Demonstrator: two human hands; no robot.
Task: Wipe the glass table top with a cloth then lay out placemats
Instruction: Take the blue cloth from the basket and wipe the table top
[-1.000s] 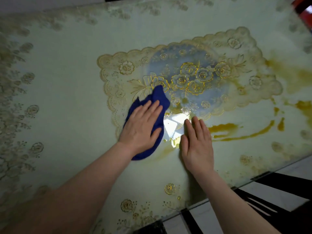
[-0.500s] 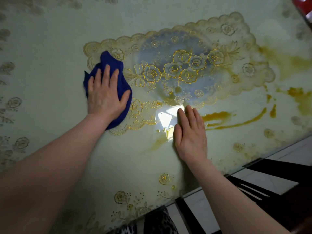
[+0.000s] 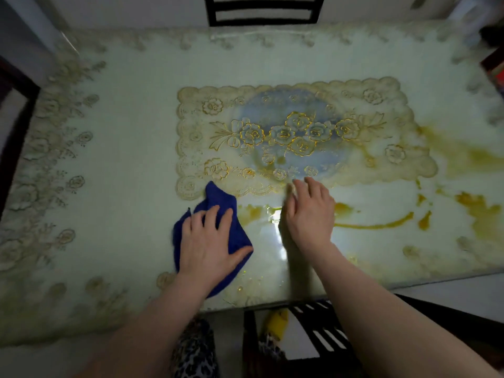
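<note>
1. Far left, the glass table top (image 3: 122, 165) has a faded lace-flower border along its edge, plus a dark chair frame (image 3: 13, 126) beside it.
2. My left hand (image 3: 210, 246) lies flat on the blue cloth (image 3: 218, 203), fingers straight and a bit spread, pressing it onto the glass near the front edge. The cloth's top corner just overlaps the lower left corner of the placemat (image 3: 300, 137).
3. That placemat is the gold rose one, sitting mid-table.
4. My right hand (image 3: 311, 214) is just right of the cloth, fingers relaxed and holding nothing, fingertips at the mat's lower edge. Can't tell if the palm touches the glass.
5. Further right, yellow-brown stains (image 3: 376, 226) streak the glass.
6. Another chair back (image 3: 261, 9) at the far side.
</note>
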